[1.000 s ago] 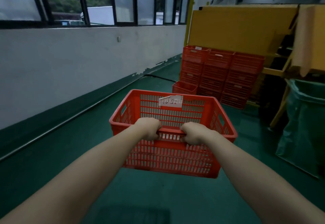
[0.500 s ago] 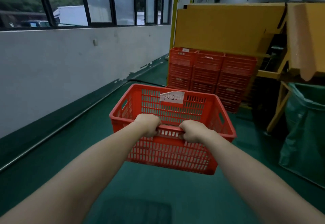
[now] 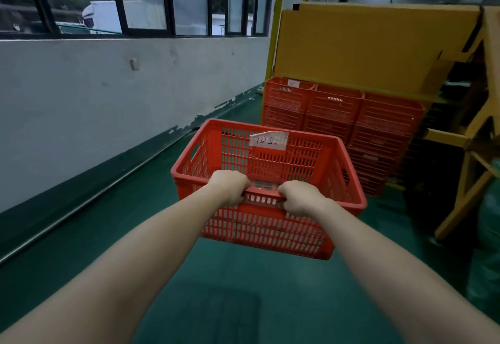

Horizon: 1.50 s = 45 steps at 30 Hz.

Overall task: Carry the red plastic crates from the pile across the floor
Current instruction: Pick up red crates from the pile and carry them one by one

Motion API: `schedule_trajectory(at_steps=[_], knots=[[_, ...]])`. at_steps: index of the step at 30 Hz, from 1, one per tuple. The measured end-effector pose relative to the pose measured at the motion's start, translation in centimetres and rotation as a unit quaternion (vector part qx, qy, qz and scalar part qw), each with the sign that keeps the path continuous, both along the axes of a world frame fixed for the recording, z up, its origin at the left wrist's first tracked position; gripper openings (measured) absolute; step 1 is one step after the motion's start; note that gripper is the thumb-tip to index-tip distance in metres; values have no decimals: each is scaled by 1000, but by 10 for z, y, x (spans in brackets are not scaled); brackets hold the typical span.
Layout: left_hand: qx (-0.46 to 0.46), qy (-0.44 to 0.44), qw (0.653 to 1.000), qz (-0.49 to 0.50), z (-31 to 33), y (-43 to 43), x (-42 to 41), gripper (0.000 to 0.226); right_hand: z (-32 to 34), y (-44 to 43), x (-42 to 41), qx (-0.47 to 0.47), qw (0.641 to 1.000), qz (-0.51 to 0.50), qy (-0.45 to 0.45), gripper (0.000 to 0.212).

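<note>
2 bare hands, left hand (image 3: 229, 187) and right hand (image 3: 299, 197), curl their fingers over the near rim of a red crate (image 3: 259, 224) held above the green floor (image 3: 238, 289); stacked crates (image 3: 338, 122) stand beyond the fingers.

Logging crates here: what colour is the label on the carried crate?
White with dark handwriting; the label shows best in the head view.

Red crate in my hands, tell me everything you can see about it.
The crate is red slotted plastic, open-topped and seemingly empty, with handle cut-outs in its side walls and a white handwritten label on the far wall. The left hand and right hand grip its near rim, holding it above the green floor.
</note>
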<state>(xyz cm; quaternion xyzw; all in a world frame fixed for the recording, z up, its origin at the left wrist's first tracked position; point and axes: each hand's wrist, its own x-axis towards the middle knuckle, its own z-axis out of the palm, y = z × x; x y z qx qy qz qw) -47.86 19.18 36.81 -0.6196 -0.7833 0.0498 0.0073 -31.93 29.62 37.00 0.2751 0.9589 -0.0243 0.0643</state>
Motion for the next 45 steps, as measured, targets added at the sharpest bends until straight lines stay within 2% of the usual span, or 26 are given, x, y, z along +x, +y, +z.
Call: schedule_trajectory(at_steps=[16,22,32,45], knots=[[-11,13,996,-87,-14,290,-264,18,-22,261,-250,-12,995,-96,9,6],[-17,18,994,-106,-33,385,-329,18,-41,354,-313,-10,994,-107,7,11],[-30,7,995,-96,-57,605,-434,20,-63,577,-419,-33,994,-103,-13,16],[-65,-14,991,-115,-97,806,-562,22,-100,772,-543,-64,990,-123,-33,17]])
